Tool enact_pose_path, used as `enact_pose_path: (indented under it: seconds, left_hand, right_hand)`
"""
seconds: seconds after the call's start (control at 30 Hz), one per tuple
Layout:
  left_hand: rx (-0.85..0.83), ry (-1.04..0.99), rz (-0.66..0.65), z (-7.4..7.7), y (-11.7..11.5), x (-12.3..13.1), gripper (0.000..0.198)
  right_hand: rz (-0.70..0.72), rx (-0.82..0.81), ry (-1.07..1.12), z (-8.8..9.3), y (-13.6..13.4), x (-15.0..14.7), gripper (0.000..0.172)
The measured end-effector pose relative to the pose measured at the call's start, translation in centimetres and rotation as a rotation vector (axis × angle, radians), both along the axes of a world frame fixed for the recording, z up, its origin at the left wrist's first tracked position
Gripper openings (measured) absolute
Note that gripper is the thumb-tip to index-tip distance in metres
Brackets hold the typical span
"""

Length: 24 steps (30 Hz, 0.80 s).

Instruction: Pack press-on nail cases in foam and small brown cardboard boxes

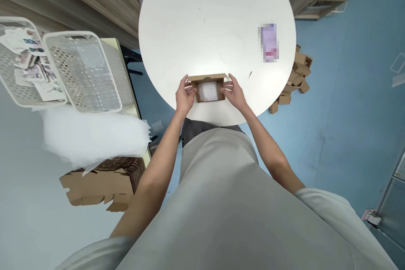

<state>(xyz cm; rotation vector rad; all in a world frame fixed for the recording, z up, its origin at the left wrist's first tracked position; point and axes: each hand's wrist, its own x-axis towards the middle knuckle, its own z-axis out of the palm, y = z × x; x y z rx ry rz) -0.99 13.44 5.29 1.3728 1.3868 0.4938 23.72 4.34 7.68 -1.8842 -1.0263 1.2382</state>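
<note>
A small brown cardboard box (207,78) sits near the close edge of the round white table, its flap raised on the far side. Inside lies a white, partly see-through packet (208,91); its kind cannot be made out. My left hand (185,97) grips the box's left end, thumb at the side wall and fingers by the flap's corner. At the right end, my right hand (233,93) holds the box in a similar way, with the index finger raised near the flap.
The round table (190,21) bears a blurred purple item (269,43). Small boxes (295,76) lie heaped at right. On the left are a basket with clear packs (84,71), a basket with cards (34,65), white sheets (95,133) and stacked flat cardboard (101,183).
</note>
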Motion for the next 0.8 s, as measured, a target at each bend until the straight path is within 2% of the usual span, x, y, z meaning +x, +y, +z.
enact_pose_path:
  seconds: [0.1,0.23,0.3,0.4,0.5,0.63,0.73,0.77,0.8]
  left_hand:
    - [-0.008,-0.013,0.005,1.1,-1.7,-0.1,0.068]
    - [0.030,0.062,-0.079,1.9,-3.5,-0.6,0.068]
    - [0.063,0.126,-0.153,2.1,-4.4,-1.0,0.069]
    - [0.058,0.207,-0.246,2.3,-6.0,-1.5,0.067]
    - [0.026,0.246,-0.282,2.7,-7.6,-1.9,0.063]
    - [-0.028,0.200,-0.263,3.3,-9.2,-1.9,0.064]
    - [-0.122,0.153,-0.183,3.0,-9.8,-1.7,0.030]
    - [-0.148,0.158,-0.148,2.7,-9.8,-1.6,0.023]
    - [-0.166,0.176,-0.112,2.3,-9.9,-1.5,0.023]
  right_hand:
    - [-0.009,-0.012,0.023,0.7,-1.6,-0.6,0.095]
    - [0.097,0.016,-0.046,0.5,-3.3,-0.9,0.072]
    - [0.166,-0.002,-0.116,0.3,-4.0,-1.1,0.067]
    - [0.252,-0.058,-0.203,0.3,-5.0,-1.6,0.073]
    - [0.314,-0.109,-0.258,0.8,-5.8,-2.0,0.079]
    - [0.357,-0.142,-0.279,1.6,-6.3,-2.1,0.081]
    - [0.334,-0.174,-0.274,1.6,-6.4,-2.0,0.065]
    - [0.319,-0.203,-0.281,1.4,-6.4,-1.9,0.059]
    - [0.300,-0.239,-0.292,1.1,-6.3,-1.9,0.055]
